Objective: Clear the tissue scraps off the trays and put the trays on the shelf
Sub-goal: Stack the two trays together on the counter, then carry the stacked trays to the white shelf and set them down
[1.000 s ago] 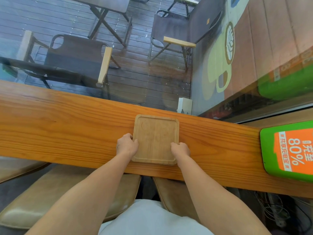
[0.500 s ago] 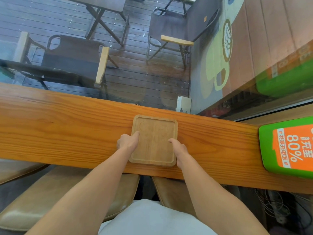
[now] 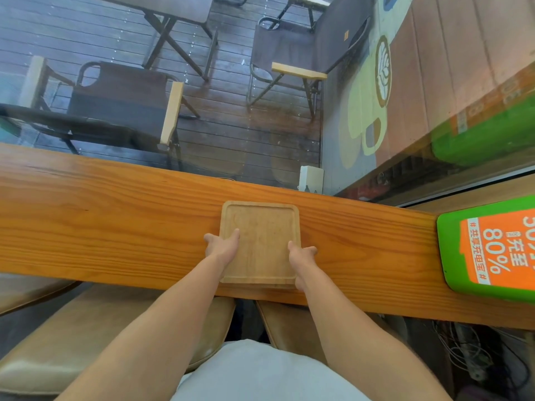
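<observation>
A square light-wood tray (image 3: 260, 244) with a raised rim lies on the long orange wooden counter (image 3: 115, 221), close to its near edge. The tray surface is bare, and no tissue scraps show anywhere. A second edge shows under its near side, perhaps another tray beneath. My left hand (image 3: 221, 247) grips the tray's left edge with the thumb on top. On the right edge sits my right hand (image 3: 301, 254), thumb over the rim. The fingers of both hands are hidden under or beside the tray.
A green and orange box (image 3: 486, 250) lies on the counter at the right. A small white box (image 3: 311, 179) stands at the counter's far edge against the window glass. Tan padded stools (image 3: 86, 337) sit below the counter. Chairs and a deck are outside the glass.
Both hands went from closed fists beside the tray to gripping its edges with thumbs over the rim. The tray has barely shifted.
</observation>
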A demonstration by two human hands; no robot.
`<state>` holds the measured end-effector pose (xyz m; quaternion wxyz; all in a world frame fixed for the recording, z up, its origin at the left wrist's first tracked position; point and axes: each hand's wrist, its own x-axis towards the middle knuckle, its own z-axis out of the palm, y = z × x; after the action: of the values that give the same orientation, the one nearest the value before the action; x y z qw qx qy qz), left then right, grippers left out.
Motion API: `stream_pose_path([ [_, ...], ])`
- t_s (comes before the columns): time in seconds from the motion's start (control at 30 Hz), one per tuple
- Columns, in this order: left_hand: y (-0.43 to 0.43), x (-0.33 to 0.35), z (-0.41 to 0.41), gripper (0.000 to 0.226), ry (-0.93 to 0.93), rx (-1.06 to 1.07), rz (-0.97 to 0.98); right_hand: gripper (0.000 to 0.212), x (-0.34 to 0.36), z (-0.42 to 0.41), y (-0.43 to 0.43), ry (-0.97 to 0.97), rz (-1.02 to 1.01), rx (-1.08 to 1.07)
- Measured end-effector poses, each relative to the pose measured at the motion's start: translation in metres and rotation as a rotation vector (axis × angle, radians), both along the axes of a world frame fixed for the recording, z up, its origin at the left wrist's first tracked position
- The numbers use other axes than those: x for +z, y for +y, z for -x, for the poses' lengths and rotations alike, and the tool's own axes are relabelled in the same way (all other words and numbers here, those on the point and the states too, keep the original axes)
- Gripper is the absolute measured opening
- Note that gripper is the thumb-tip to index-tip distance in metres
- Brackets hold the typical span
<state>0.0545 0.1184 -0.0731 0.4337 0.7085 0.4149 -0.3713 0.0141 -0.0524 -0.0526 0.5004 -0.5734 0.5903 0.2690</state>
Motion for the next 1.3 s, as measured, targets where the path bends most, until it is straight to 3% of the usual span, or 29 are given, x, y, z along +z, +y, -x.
stream_pose_path([
  [0.27,0.01,-0.001,0.013,0.059,-0.059,0.058,0.172,0.029,0.011,0.006,-0.008,-0.074,0.08,0.059],
  [0.43,0.019,0.013,0.001,0.046,-0.11,0.001,0.302,0.05,0.026,0.011,-0.01,-0.109,0.048,0.032],
  [0.67,0.023,0.039,-0.028,0.061,-0.155,-0.202,0.395,0.041,0.046,0.018,-0.02,-0.209,0.0,-0.025],
  [0.87,-0.001,0.069,-0.027,0.047,-0.233,-0.281,0.439,0.041,0.073,0.035,-0.042,-0.319,-0.058,-0.056],
  [0.93,-0.013,0.079,-0.019,0.039,-0.279,-0.285,0.44,0.042,0.083,0.045,-0.052,-0.364,-0.065,-0.061],
  [1.17,-0.076,0.121,0.039,0.051,-0.548,-0.497,0.297,0.045,0.113,0.121,-0.104,-0.544,-0.099,-0.13],
  [1.3,-0.124,0.145,0.093,0.05,-0.595,-0.584,0.319,0.039,0.133,0.195,-0.139,-0.651,-0.11,-0.248],
])
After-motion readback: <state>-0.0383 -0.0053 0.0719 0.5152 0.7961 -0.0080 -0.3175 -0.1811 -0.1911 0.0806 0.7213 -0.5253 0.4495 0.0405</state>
